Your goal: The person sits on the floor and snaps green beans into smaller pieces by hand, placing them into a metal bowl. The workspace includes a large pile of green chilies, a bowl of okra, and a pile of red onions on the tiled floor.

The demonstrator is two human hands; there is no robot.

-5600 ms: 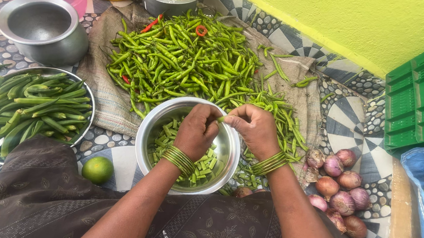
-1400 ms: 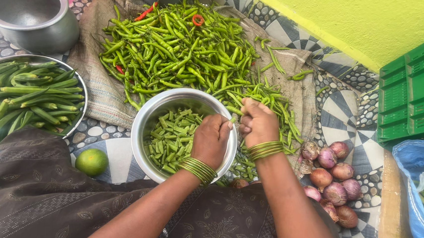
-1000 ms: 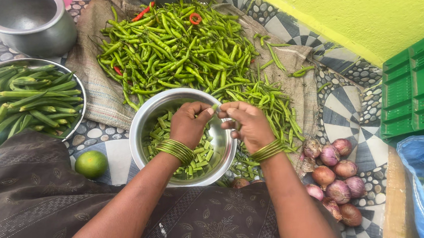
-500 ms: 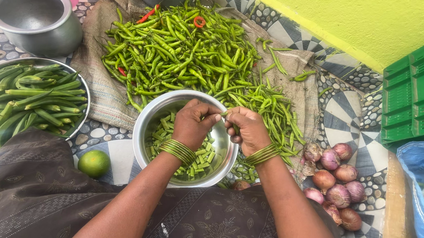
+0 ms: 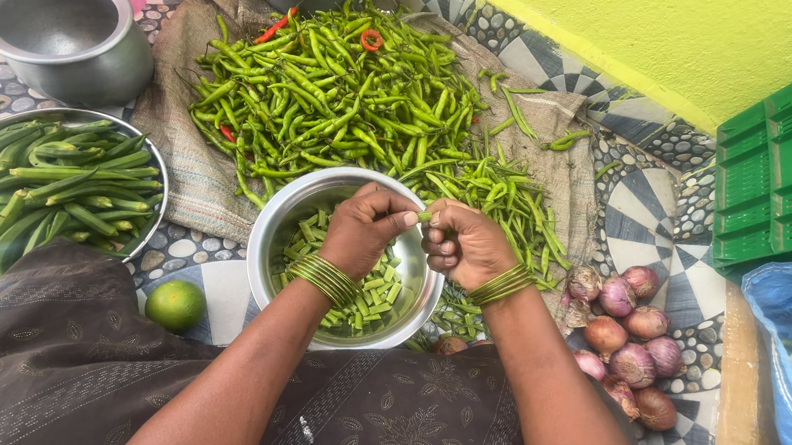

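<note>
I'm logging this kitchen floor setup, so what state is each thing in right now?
Left hand: pinching a green chilli piece over the bowl.
Right hand: gripping the same piece.
Round steel bowl: partly filled with cut pieces.
Grey metal pot: upright, empty.
Shallow steel plate: full of long green pods.
Green chilli heap: spread on sackcloth.
Green plastic crate: tipped against the wall.

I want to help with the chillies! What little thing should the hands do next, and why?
Probably snap the green chilli and let the piece drop into the steel bowl. The left hand and right hand pinch it between their fingertips right above the bowl, which already holds short green pieces.
</note>
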